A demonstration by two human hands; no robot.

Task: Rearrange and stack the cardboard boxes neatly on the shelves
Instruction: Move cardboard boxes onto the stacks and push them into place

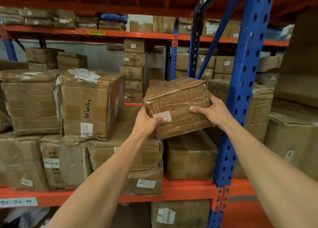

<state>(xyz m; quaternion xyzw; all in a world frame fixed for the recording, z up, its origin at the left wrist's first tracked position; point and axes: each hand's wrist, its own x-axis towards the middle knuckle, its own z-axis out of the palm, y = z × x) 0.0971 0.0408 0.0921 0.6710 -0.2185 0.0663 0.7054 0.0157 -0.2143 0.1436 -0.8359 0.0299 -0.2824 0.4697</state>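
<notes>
- Label (18, 202): at 8 o'clock, a white handwritten strip sits on the orange beam (180, 191) that carries the middle shelf.
- Left boxes: at 9 o'clock, a crumpled carton (31, 105) lies on lower cartons, touching a marked box (89, 107) at its right; the marked box bears black handwriting, a white sticker and loose plastic on top.
- Yellow tag (96, 32): at 11 o'clock, on the upper orange beam, with flat packs stacked above it.
- Left hand (146, 122): just left of centre, arm reaching up from 7 o'clock; thumb across the front of the held box, over its pale label, the other fingers hidden under the lower left corner. It grasps the box.
- Held box (177, 107): at centre, taped brown cardboard, tilted with its left end lower, raised between both hands above the low box (189, 157) on the shelf. Whether its underside touches that box I cannot tell.
- Right hand (213, 110): right of centre, arm coming from 4 o'clock; thumb pressed on the front face, fingers wrapped round the right end. It grasps the box too.
- Upright (244, 90): at 3 o'clock, a blue perforated post just right of the right hand, with more cartons beyond it.
</notes>
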